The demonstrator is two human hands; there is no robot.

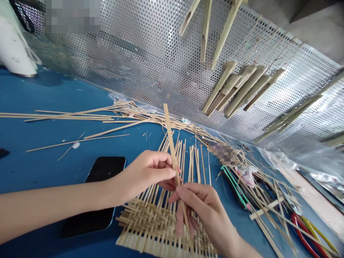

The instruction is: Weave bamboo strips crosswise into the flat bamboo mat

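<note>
A flat bamboo strip (168, 125) is held up between both hands, slanting from upper left to lower right. My left hand (158, 168) pinches it near the middle with the fingers closed. Lower down, my right hand (200, 204) grips the same strip between thumb and fingers. Beneath the hands lies a partly woven bamboo mat (150, 218) on the blue table, its loose strips fanning away from me. The right hand hides part of the weave, and the strip's lower end passes over the mat.
A black smartphone (107, 168) lies left of the mat, partly under my left forearm. Loose bamboo strips (80, 114) spread along the back. At right are a green utility knife (235, 186) and red-and-yellow-handled pliers (309, 233). Cut bamboo pieces (247, 89) hang on a perforated metal panel (139, 53).
</note>
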